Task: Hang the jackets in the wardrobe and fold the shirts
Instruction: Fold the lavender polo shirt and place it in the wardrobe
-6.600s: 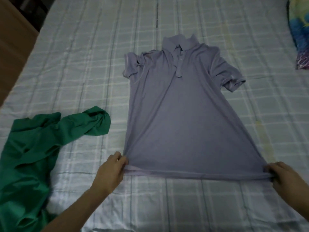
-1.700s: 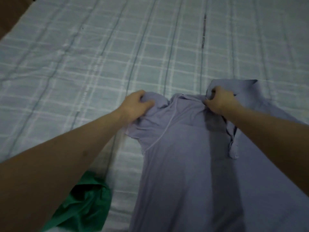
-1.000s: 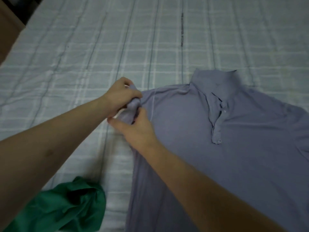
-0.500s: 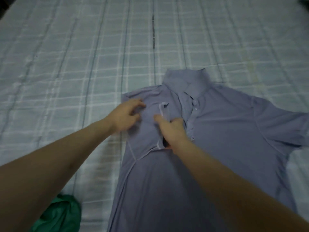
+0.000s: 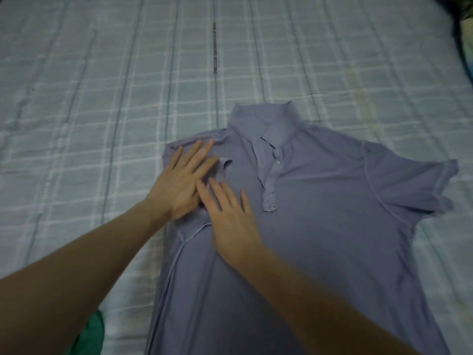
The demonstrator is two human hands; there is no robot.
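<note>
A lavender polo shirt (image 5: pixel 320 226) lies face up on the bed, collar toward the far side. Its left sleeve is folded inward onto the chest; its right sleeve spreads out to the side. My left hand (image 5: pixel 184 180) lies flat with straight fingers on the folded sleeve near the shoulder. My right hand (image 5: pixel 230 216) presses flat on the chest just beside it, fingers straight, its fingertips touching the left hand. Neither hand grips the cloth.
The bed wears a pale blue plaid sheet (image 5: pixel 102 98). A bit of a green garment (image 5: pixel 89 336) shows at the lower left under my left forearm. A dark, colourful pillow (image 5: pixel 465 34) sits at the top right corner.
Both hands have let go of the left sleeve and flattened out on it. The sleeve, pinched and pulled inward earlier, now lies folded on the chest.
</note>
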